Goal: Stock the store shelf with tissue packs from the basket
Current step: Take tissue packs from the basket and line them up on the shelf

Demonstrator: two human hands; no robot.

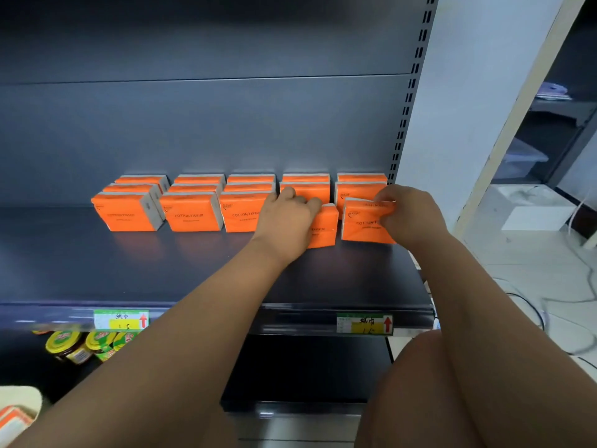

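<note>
Orange tissue packs marked "COTTON TISSUE" stand in several rows, up to three deep, on the dark shelf (129, 270). My left hand (287, 218) grips the front pack of the fourth row (324, 229), which stands on the shelf a little forward of the others. My right hand (407, 215) pinches the top right edge of the front pack of the fifth row (361, 226), which leans slightly. The basket (19, 412) shows at the bottom left corner, with part of an orange pack in it.
Price tags (121, 320) (365, 324) hang on the shelf's front rail. Jars with yellow lids (76, 345) stand on the shelf below at left. A slotted upright (410, 101) bounds the shelf at right. White boxes (529, 208) and cables lie on the floor beyond.
</note>
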